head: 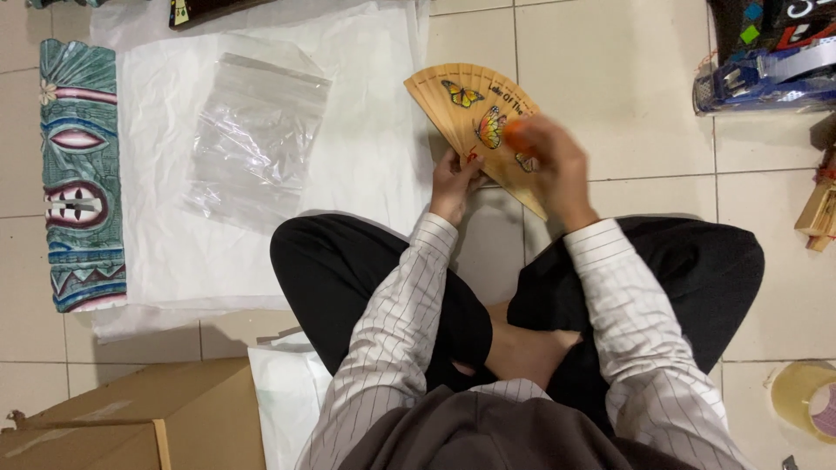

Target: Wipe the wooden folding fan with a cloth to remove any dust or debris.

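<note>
The person sits cross-legged on the tiled floor [610, 78], and both hands meet over a wooden folding fan [466, 104] painted with butterflies. The left hand [455, 178] is closed around the fan's narrow pivot end, pinching the ribs together near the person's knees. The right hand [553, 165] is closed on the fan's right edge, and a small orange thing [520, 135] shows at its fingertips (too blurred to tell what it is). The fan is spread partly open, held just above the floor, its wide end pointing away from the person and to the left.

Left of the fan lies a large sheet of white paper [366, 148], and on it rests a clear plastic bag [252, 130], flat and crinkled. Further left, a carved mask [78, 174] in teal and pink lies on the floor. A cardboard box [131, 418] sits at the lower left, a roll of tape [805, 396] at the lower right, and a blue tape dispenser [766, 83] at the upper right, well apart from the hands
</note>
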